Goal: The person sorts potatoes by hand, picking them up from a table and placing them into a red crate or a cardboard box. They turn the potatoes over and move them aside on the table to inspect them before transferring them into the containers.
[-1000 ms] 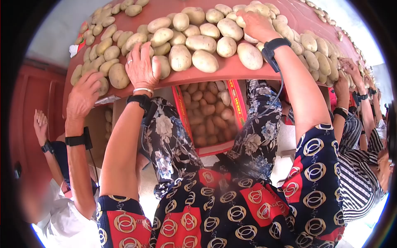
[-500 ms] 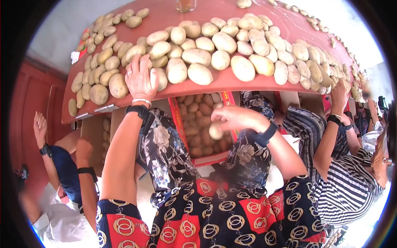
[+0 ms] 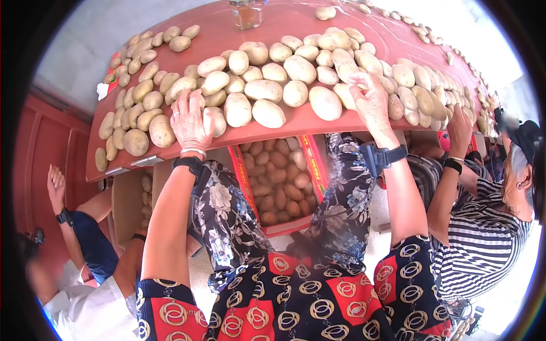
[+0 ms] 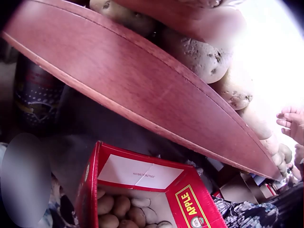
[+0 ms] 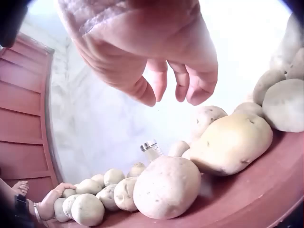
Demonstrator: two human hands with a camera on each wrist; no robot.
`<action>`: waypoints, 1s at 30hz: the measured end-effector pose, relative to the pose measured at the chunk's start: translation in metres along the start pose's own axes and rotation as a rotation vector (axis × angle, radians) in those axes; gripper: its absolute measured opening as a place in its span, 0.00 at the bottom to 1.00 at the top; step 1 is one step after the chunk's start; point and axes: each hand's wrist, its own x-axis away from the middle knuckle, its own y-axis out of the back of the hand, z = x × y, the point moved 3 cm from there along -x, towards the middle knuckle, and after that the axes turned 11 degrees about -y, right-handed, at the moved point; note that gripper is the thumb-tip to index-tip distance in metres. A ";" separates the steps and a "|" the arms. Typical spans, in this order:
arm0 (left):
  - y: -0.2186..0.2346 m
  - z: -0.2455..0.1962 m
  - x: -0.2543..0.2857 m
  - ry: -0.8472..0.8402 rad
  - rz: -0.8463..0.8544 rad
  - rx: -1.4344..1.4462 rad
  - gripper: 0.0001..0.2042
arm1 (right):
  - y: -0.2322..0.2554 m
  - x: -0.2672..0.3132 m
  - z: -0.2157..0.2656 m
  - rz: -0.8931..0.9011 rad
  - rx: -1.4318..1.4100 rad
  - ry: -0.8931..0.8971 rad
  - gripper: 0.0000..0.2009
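Observation:
My left hand (image 3: 190,122) rests at the front edge of the red table (image 4: 128,71), its fingers stretched over potatoes at the pile's left part. In the left wrist view that hand is a blur at the top. My right hand (image 3: 372,102) is over the pile's front right, fingers loosely bent. Nothing is between its fingertips in the right wrist view, where a large yellowish potato (image 5: 232,142) lies below it. A rounder potato (image 5: 167,187) sits beside that one. Between my knees, below the table edge, a red-rimmed box (image 3: 314,162) holds many potatoes (image 3: 277,176).
A lidded glass jar (image 3: 247,16) stands at the table's back. On the right sits a person in a striped top (image 3: 483,244), one hand (image 3: 459,133) at the potatoes. Another person in white (image 3: 94,301) is on the left, near a cardboard box (image 3: 128,207).
My right hand went from the pile to above the box with a potato pinched in it, and is now back over the table without it. My left hand stays at the pile.

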 end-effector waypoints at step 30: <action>-0.001 0.002 0.001 0.003 0.035 0.009 0.26 | -0.077 0.018 0.005 0.112 0.574 0.256 0.13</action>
